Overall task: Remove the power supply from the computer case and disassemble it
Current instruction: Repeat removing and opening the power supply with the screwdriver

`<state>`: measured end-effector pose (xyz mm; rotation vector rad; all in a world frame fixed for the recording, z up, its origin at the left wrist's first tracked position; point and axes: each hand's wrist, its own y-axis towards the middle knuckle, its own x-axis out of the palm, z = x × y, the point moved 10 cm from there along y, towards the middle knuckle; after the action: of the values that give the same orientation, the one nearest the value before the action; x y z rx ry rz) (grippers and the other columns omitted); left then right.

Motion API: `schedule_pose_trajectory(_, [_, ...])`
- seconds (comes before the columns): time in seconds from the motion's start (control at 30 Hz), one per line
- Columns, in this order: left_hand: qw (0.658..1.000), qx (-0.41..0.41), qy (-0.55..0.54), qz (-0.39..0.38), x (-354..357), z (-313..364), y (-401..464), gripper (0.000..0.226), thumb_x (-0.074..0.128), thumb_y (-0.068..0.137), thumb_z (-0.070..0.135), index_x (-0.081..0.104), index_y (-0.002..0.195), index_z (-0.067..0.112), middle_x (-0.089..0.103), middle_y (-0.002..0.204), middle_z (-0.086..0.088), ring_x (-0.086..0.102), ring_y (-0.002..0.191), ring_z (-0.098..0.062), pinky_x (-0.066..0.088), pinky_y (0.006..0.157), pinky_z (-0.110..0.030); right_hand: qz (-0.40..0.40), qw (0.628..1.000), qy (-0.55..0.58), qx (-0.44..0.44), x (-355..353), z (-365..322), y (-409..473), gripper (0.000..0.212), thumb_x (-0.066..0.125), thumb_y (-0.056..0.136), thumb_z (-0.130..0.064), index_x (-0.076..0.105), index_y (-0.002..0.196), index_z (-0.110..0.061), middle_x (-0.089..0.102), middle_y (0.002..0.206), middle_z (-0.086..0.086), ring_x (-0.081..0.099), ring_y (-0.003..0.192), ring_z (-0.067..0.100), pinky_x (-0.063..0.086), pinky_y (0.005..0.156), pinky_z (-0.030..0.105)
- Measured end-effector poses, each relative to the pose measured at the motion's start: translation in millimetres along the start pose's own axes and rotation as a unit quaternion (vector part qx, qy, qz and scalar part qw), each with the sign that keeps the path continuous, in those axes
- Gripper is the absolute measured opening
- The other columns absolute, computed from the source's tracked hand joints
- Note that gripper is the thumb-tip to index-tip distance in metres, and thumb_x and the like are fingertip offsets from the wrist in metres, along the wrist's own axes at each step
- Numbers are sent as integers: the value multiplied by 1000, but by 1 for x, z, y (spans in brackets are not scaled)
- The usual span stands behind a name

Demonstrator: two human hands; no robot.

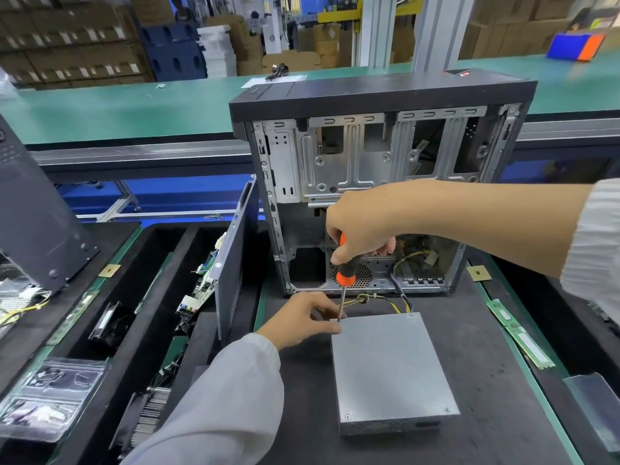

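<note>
A grey metal power supply (389, 367) lies flat on the black mat in front of the open computer case (379, 182), its yellow and black cables (385, 302) trailing back into the case. My right hand (360, 226) grips an orange and black screwdriver (345, 273) held upright, its tip on the far left corner of the power supply. My left hand (302, 322) rests at that same corner, fingers pinched around the shaft near the tip. Two screws show at the box's near corners.
A detached case side panel (231, 270) stands on edge left of the case. Black trays (110, 317) to the left hold boards, a fan, a heatsink and bagged parts. Memory sticks (518, 333) lie on the right. A green conveyor (134, 105) runs behind.
</note>
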<state>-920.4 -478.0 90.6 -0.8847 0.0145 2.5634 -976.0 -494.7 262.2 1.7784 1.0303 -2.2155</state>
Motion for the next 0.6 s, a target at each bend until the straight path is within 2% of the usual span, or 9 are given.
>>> schedule_pose_trajectory(0.1, [999,18,24,38,-3,4,3,13,76,84,20,77,96,23,63,85,15,61,85,-7,53,80,-19,-3,1000,4,-1,-1,1,-1,34,53,93,-37,64,90,-5,70,75,13,61,47,21,47,42,17])
schedule_pose_trajectory(0.27, [993,40,92,60,-3,10,3,15,73,86,20,77,101,18,59,83,17,59,82,-6,47,76,-9,-3,1000,15,1,0,6,-5,32,53,93,-36,63,89,-6,62,64,7,55,38,17,49,47,21])
schedule_pose_trajectory(0.43, [984,67,148,77,-6,15,1,13,72,88,25,75,97,16,56,84,17,55,81,-3,48,82,-18,3,999,47,16,3,16,-13,35,53,94,-36,65,90,-3,68,69,12,59,42,19,47,40,18])
schedule_pose_trajectory(0.53, [982,69,156,86,-9,16,0,7,70,88,23,72,87,17,58,82,14,55,79,-4,48,78,-20,17,998,45,32,-2,28,-20,32,53,91,-34,66,87,-5,70,68,10,60,42,19,49,45,19])
schedule_pose_trajectory(0.6, [983,68,118,124,-16,20,-2,7,68,90,18,68,83,16,61,80,9,56,76,-5,46,72,-16,23,998,49,43,-3,37,-26,29,53,90,-32,65,82,-7,68,62,7,58,39,18,49,46,20])
